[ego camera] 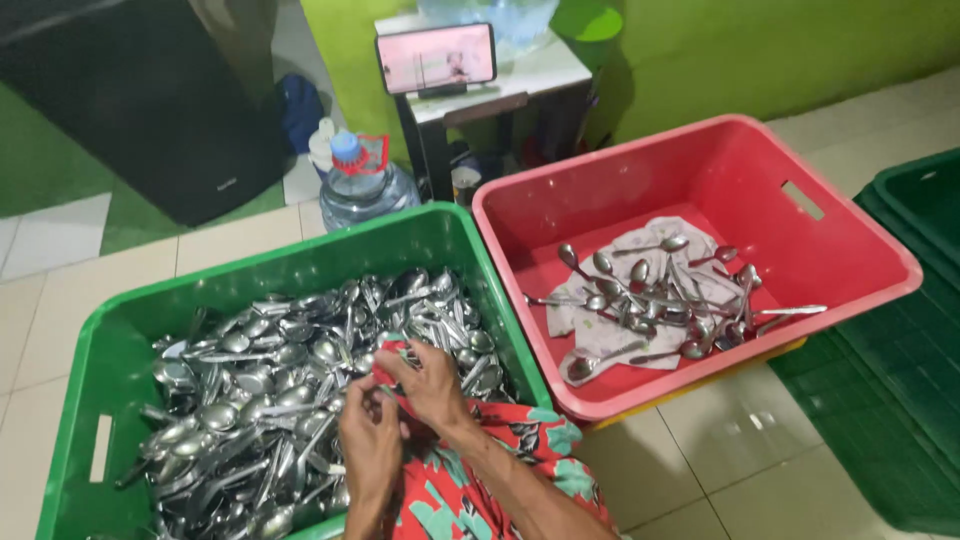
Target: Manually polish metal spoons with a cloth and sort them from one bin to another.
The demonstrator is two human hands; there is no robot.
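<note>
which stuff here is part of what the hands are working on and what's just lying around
In use: left hand, right hand, red patterned cloth, green crate of spoons, red crate of spoons.
Lying about: water bottle, phone, dark green crates.

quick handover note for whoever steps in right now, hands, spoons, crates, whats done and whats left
Left hand: over the green crate, closed on the red patterned cloth; any spoon inside it is hidden.
Right hand: also gripping that cloth, just above the pile.
Green crate: heaped with metal spoons, nearly full.
Red crate: to the right, a small batch of spoons lying on a pale cloth at its bottom.
Done: only that small batch sits in the red crate.
Left: the large heap in the green crate.
</note>
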